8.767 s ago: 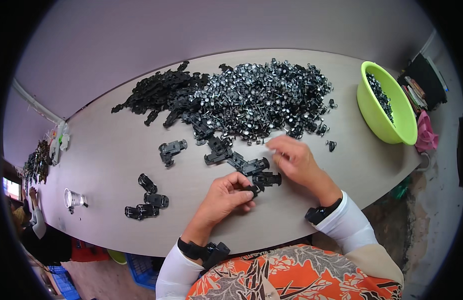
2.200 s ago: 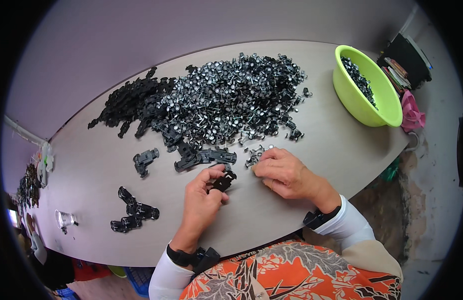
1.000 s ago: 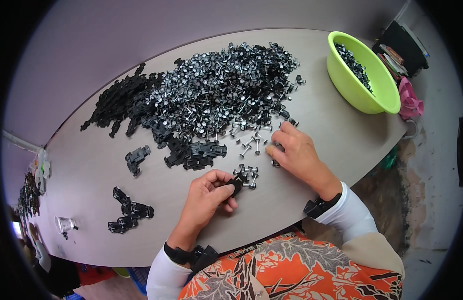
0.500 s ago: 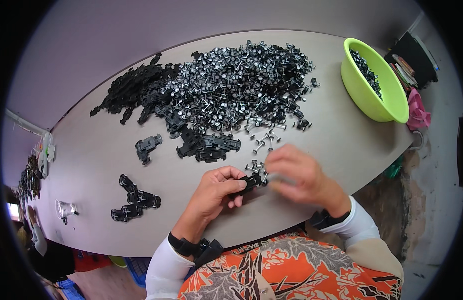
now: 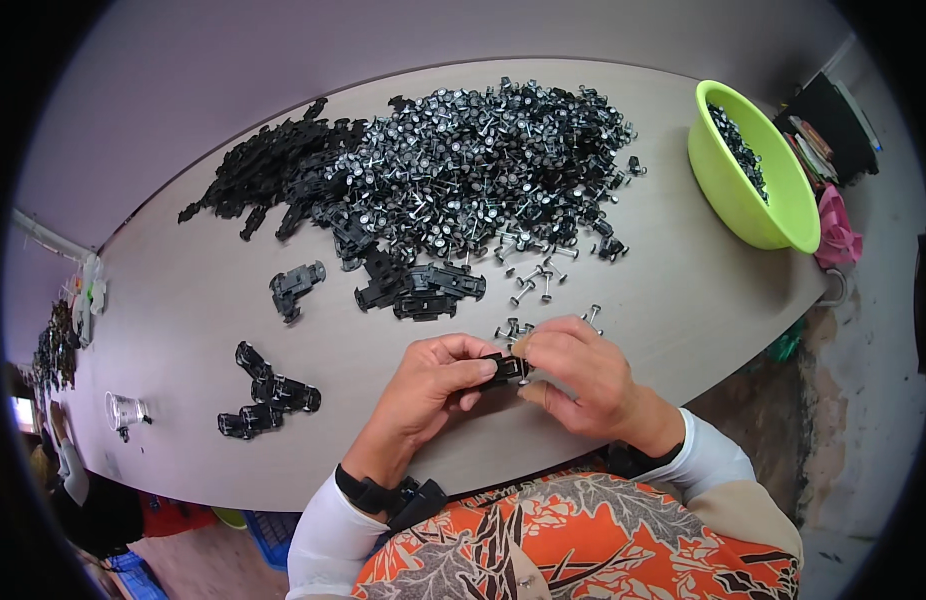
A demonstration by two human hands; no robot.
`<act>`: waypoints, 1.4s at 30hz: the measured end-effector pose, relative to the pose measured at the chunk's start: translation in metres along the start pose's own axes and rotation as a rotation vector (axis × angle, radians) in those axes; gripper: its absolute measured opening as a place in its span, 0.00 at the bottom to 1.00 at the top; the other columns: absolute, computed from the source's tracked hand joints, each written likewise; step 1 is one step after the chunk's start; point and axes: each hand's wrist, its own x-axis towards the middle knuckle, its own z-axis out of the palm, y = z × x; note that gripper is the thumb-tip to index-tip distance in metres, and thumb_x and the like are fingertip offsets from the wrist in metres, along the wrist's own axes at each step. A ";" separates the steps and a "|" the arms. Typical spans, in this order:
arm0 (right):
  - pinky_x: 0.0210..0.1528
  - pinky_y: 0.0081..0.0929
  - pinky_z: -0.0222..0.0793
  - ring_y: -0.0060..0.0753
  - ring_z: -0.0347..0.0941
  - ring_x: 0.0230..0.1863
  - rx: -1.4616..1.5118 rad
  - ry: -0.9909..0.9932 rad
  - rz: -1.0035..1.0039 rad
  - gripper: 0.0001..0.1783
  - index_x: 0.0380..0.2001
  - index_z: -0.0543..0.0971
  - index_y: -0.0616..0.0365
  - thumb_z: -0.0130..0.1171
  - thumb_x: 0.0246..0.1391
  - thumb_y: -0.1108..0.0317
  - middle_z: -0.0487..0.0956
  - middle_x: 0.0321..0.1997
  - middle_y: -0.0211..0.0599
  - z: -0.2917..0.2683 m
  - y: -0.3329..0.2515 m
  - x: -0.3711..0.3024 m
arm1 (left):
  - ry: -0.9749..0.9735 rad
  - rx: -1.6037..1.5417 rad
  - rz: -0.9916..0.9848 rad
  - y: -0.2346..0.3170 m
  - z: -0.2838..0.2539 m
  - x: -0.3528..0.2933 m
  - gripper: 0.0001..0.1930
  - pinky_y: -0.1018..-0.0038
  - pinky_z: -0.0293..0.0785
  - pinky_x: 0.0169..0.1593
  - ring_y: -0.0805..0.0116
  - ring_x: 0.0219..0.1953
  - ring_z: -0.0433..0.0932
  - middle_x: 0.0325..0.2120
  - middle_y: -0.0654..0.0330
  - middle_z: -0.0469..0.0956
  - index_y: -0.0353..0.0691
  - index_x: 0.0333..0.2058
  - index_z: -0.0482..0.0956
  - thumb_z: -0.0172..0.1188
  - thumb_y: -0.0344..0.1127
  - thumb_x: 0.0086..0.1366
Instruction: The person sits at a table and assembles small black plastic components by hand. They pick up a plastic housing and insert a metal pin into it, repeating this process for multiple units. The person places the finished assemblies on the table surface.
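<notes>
My left hand (image 5: 423,385) grips a black plastic toy car chassis (image 5: 503,371) between thumb and fingers, just in front of me. At the chassis's right end, my right hand (image 5: 588,378) has thumb and fingertips closed around a small wheel axle (image 5: 525,380); how far it sits in the chassis is partly hidden by the fingers. Tan coverings show on those fingertips. Several loose wheel axles (image 5: 530,280) lie beyond my hands, and a few more (image 5: 508,328) are close by my right fingers. A stack of black chassis (image 5: 433,290) rests just past my left hand.
A large heap of wheel axles (image 5: 483,170) and a pile of black chassis (image 5: 273,165) cover the far table. Chassis with wheels (image 5: 273,395) lie to the left, near a clear cup (image 5: 126,412). A green basin (image 5: 713,190) stands right. Another person's arm (image 5: 73,465) shows far left.
My right hand has moved slightly left onto the chassis's end, and its fingers have closed there. Loose axles behind it have come into view. My left hand keeps its hold.
</notes>
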 end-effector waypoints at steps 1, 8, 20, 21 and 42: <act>0.37 0.34 0.72 0.46 0.73 0.38 -0.022 0.003 -0.006 0.29 0.44 0.73 0.62 0.67 0.32 0.81 0.76 0.37 0.41 0.000 0.001 0.000 | -0.004 0.000 -0.008 0.000 0.000 0.000 0.08 0.87 0.62 0.20 0.81 0.17 0.69 0.27 0.61 0.78 0.31 0.36 0.78 0.62 0.27 0.59; 0.37 0.35 0.72 0.47 0.73 0.35 0.029 -0.041 0.016 0.28 0.43 0.72 0.62 0.67 0.33 0.81 0.76 0.36 0.42 0.009 0.004 -0.008 | -0.054 -0.195 -0.058 -0.011 -0.002 0.002 0.07 0.88 0.60 0.20 0.82 0.17 0.67 0.27 0.62 0.77 0.32 0.36 0.78 0.60 0.28 0.60; 0.36 0.30 0.71 0.46 0.74 0.35 0.132 -0.005 0.181 0.16 0.37 0.75 0.62 0.63 0.40 0.81 0.76 0.36 0.44 -0.029 0.027 -0.006 | 0.026 0.092 0.016 -0.004 0.010 -0.003 0.07 0.87 0.58 0.18 0.82 0.16 0.68 0.24 0.63 0.78 0.34 0.32 0.78 0.60 0.32 0.61; 0.37 0.32 0.71 0.45 0.73 0.35 -0.053 0.068 0.217 0.15 0.35 0.75 0.62 0.58 0.39 0.82 0.75 0.35 0.43 -0.043 0.042 -0.005 | 0.045 0.144 0.021 -0.005 0.003 -0.001 0.06 0.86 0.60 0.17 0.81 0.15 0.71 0.24 0.62 0.78 0.35 0.32 0.78 0.59 0.32 0.61; 0.34 0.34 0.68 0.45 0.71 0.31 -0.412 0.059 0.245 0.10 0.31 0.74 0.62 0.52 0.42 0.81 0.75 0.31 0.38 -0.072 0.095 -0.010 | 0.063 0.188 0.054 -0.005 0.007 0.003 0.06 0.83 0.67 0.20 0.78 0.17 0.74 0.24 0.61 0.77 0.33 0.36 0.76 0.56 0.29 0.62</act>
